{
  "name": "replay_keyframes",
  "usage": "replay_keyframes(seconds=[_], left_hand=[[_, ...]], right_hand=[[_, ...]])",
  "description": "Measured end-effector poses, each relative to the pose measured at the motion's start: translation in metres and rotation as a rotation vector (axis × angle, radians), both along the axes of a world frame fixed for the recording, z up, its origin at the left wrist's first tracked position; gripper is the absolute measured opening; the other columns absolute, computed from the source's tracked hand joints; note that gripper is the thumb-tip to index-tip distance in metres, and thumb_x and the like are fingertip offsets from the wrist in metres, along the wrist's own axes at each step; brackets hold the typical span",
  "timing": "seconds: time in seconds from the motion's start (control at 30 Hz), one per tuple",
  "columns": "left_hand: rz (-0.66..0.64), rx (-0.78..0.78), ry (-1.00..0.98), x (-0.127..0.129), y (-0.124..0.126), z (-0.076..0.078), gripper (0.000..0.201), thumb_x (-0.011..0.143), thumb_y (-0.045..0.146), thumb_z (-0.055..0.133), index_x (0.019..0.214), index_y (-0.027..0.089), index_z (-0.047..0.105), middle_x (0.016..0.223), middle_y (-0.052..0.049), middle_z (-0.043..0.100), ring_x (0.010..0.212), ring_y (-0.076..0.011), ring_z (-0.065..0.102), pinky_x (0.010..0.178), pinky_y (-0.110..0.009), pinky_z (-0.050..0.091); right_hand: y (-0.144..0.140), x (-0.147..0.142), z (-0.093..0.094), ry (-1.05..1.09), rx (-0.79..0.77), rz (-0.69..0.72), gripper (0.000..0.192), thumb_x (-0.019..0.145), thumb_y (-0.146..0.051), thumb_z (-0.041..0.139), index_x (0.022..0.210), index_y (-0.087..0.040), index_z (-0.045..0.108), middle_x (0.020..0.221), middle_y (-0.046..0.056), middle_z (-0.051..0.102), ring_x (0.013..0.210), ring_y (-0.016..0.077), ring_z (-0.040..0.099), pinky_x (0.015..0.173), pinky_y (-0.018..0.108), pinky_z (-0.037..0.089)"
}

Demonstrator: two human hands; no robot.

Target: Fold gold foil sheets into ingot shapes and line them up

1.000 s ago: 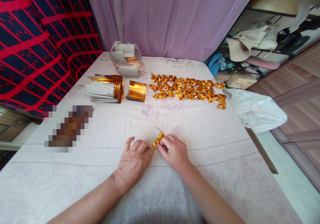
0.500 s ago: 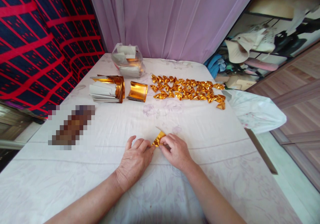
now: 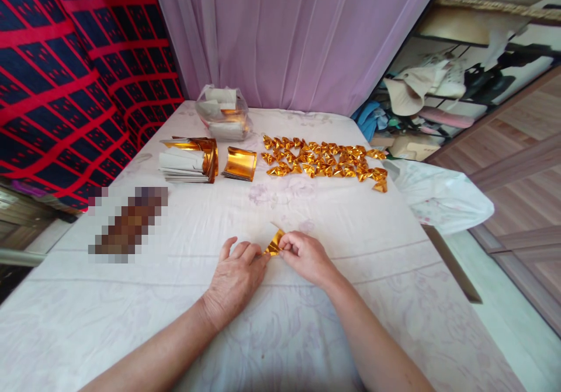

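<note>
A small piece of gold foil paper (image 3: 274, 243), partly folded, lies on the white cloth-covered table (image 3: 280, 328) between my two hands. My left hand (image 3: 234, 278) rests flat on the cloth and its fingertips press the paper's left end. The fingers of my right hand (image 3: 307, 257) pinch the paper's right end. Further back, several finished gold folded pieces (image 3: 324, 160) lie in rows.
A stack of gold and white sheets (image 3: 189, 159) and a curled gold sheet (image 3: 239, 163) lie at the back left, a clear bag of paper (image 3: 223, 113) behind them. A blurred-out object (image 3: 128, 224) lies left. The table's right edge carries a white bag (image 3: 442, 193).
My right fingers have closed tighter on the gold paper and raised its right end a little. The camera has tilted slightly; my left hand stays put.
</note>
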State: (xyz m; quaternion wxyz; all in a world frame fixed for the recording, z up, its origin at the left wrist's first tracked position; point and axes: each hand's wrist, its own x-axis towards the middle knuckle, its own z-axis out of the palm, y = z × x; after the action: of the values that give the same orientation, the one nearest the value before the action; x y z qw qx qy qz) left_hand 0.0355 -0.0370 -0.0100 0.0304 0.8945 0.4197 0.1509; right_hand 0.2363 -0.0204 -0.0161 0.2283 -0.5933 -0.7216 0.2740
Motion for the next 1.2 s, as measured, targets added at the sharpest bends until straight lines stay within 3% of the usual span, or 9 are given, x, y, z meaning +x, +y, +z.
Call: replay_keyframes(seconds=[0.33,0.6,1.0,1.2], left_hand=[[0.005,0.030,-0.034,-0.001,0.001,-0.003,0.020,0.089,0.022,0.060,0.107,0.027,0.068,0.095,-0.002,0.064,0.093,-0.0209,0.056,0.101,-0.050,0.033],[0.008,0.048,-0.017,-0.002,0.001,-0.005,0.022,0.089,0.023,0.060,0.109,0.028,0.067,0.096,-0.002,0.065,0.093,-0.0205,0.056,0.100,-0.048,0.032],[0.034,0.086,-0.041,-0.014,-0.001,-0.004,0.020,0.090,0.027,0.061,0.107,0.034,0.069,0.096,-0.001,0.065,0.092,-0.0196,0.057,0.102,-0.047,0.030],[0.028,0.133,-0.029,-0.010,-0.003,-0.002,0.016,0.091,0.025,0.060,0.101,0.031,0.070,0.091,0.000,0.065,0.089,-0.0194,0.056,0.101,-0.046,0.032]], right_hand=[[-0.001,-0.005,0.005,-0.103,-0.008,0.002,0.016,0.073,-0.006,0.060,0.076,-0.022,0.062,0.079,-0.002,0.063,0.070,0.0114,0.057,0.064,0.022,0.037],[-0.005,-0.012,0.001,-0.151,0.044,-0.057,0.006,0.079,-0.019,0.066,0.079,-0.022,0.061,0.081,-0.002,0.064,0.078,0.0137,0.059,0.067,0.024,0.037],[-0.005,-0.014,-0.002,-0.135,0.058,-0.092,0.009,0.077,-0.018,0.069,0.076,-0.024,0.062,0.079,-0.003,0.064,0.075,0.0118,0.058,0.064,0.023,0.036],[-0.005,-0.014,-0.002,-0.143,0.035,-0.089,0.007,0.077,-0.019,0.068,0.077,-0.024,0.063,0.080,-0.003,0.064,0.076,0.0121,0.059,0.065,0.023,0.036]])
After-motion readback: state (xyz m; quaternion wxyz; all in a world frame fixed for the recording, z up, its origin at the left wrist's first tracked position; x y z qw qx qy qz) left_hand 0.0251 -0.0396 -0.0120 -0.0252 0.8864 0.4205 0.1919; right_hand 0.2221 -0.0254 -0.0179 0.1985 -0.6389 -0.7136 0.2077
